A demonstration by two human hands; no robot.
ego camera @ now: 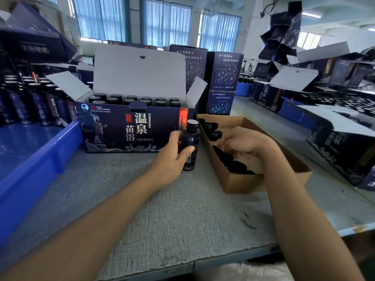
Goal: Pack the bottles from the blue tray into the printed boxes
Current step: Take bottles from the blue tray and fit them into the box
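My left hand (174,154) grips a dark labelled bottle (190,146) upright on the grey table; its threaded neck is bare, with no cap on it. My right hand (243,141) reaches into a brown cardboard box (239,182) of loose black caps (233,164), fingers curled down among them; whether it holds a cap is hidden. An open printed box (129,128) stands just behind the bottle, filled with several capped bottles (138,100). The blue tray (30,165) lies at the left, with several more bottles (34,102) standing at its far end.
Stacked printed boxes (221,86) stand behind the cap box. More open printed boxes (343,142) and blue bins (294,112) crowd the right side. The grey table (172,209) ends at a metal edge near me.
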